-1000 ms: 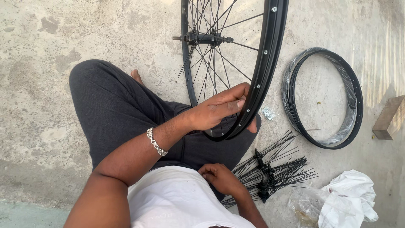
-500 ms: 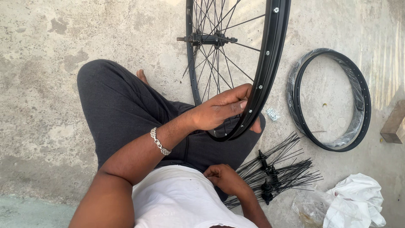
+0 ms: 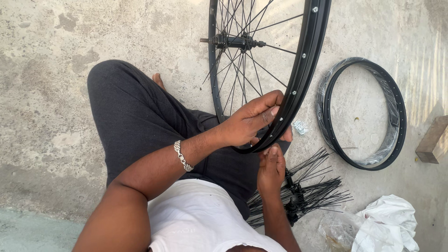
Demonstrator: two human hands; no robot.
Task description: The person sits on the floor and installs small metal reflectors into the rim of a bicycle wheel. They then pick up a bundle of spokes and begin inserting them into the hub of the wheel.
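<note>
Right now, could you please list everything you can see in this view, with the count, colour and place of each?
Spoked wheel: one, black rim, upright at top centre, lower edge in the hands.
Hub: one, dark, at the wheel's middle.
Bare rim: one, black, partly in clear wrap, flat on the floor at right.
Loose spokes with hubs: one pile, black, on the floor at lower centre-right.
Small metal bits: a little silvery heap, between wheel and bare rim.
Wooden block: one, tan, right edge.
Plastic bags: white and clear, bottom right.
Concrete floor: grey.
Bracelet: one, silver, left wrist.
Left hand: grips the wheel's rim.
Right hand: fingertips at the rim's underside.
</note>
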